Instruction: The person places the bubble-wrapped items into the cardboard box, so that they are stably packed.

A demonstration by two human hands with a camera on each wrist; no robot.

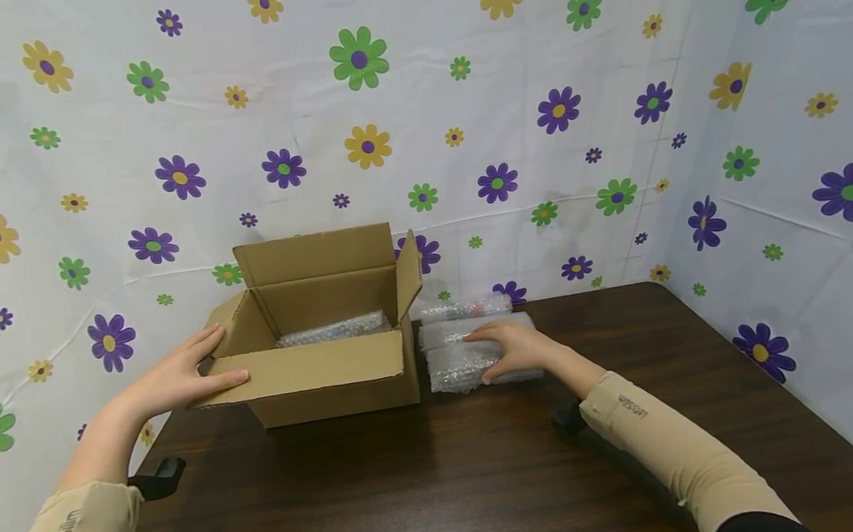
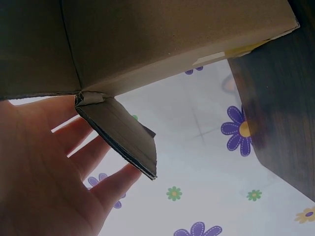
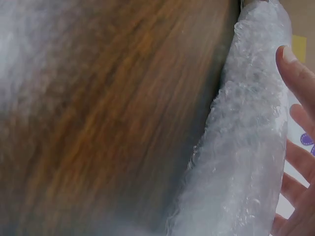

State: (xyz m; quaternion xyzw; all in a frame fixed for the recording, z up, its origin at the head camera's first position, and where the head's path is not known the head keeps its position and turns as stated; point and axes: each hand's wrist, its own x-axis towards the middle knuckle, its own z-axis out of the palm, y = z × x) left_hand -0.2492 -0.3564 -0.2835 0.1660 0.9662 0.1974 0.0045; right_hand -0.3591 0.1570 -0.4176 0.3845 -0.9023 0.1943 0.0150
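Observation:
An open cardboard box stands on the table with its flaps spread, and a bubble-wrapped item lies inside. My left hand rests at the box's left corner, thumb on the front flap and fingers by the left flap; the left wrist view shows the fingers spread along a flap. To the right of the box lies a bubble-wrapped bundle. My right hand is over that bundle with fingers parted; in the right wrist view its fingers are beside the wrap, and contact is unclear.
Behind the bundle lies another bubble-wrapped item with a reddish spot. The dark wood table reaches a flower-patterned cloth at the back and a similar one along the right side.

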